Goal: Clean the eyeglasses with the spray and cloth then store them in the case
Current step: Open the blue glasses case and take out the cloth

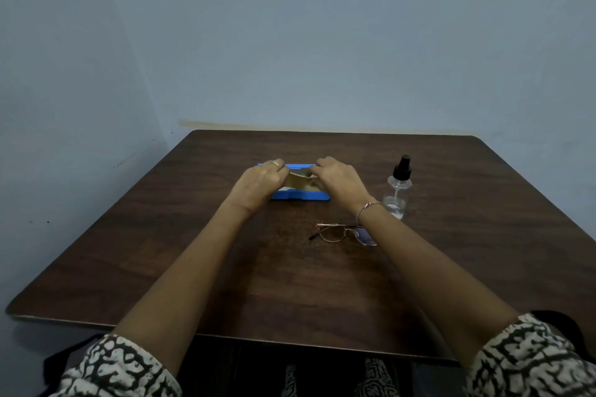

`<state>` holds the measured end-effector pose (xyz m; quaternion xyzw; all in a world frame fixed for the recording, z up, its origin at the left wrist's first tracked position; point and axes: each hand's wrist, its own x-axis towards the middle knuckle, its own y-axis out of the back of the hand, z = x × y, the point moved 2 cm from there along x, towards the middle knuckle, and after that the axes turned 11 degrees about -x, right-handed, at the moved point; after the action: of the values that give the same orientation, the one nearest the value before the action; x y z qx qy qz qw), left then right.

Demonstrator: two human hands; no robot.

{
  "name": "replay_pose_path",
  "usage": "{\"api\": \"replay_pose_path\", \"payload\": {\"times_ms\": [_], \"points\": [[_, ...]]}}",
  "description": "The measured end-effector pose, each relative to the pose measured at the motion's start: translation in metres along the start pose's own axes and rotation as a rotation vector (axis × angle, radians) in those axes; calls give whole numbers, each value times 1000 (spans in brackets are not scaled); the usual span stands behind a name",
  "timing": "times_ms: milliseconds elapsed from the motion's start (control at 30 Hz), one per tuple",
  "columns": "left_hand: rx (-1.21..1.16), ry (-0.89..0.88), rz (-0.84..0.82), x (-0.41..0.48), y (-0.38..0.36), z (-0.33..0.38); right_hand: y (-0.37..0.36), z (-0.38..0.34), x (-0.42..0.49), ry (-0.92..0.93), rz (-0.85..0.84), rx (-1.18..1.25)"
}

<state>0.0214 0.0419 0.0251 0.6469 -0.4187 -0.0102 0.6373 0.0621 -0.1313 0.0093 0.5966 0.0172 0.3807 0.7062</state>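
A blue eyeglass case (317,195) lies open in the middle of the brown table (193,251). Over it, my left hand (261,184) and my right hand (338,179) both pinch a tan cloth (298,182) stretched between them. The thin gold-framed eyeglasses (342,234) rest folded on the table nearer to me, partly under my right forearm. A clear spray bottle (398,190) with a black pump top stands upright to the right of my right hand.
The table sits in a corner, with blue-grey walls close behind it and to the left. Its near edge is at my lap.
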Motion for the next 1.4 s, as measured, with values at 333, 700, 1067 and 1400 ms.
{"api": "replay_pose_path", "payload": {"times_ms": [333,700,1067,1400], "points": [[-261,373,109,5,37,-3,20,23,-2,-224,10,619],[-1212,949,-105,-23,40,10,43,0,-1,-429,-58,883],[-1617,1233,135,-42,29,21,76,-60,-18,-283,134,624],[-1732,1264,278,-59,26,16,60,-82,-41,-279,242,745]]}}
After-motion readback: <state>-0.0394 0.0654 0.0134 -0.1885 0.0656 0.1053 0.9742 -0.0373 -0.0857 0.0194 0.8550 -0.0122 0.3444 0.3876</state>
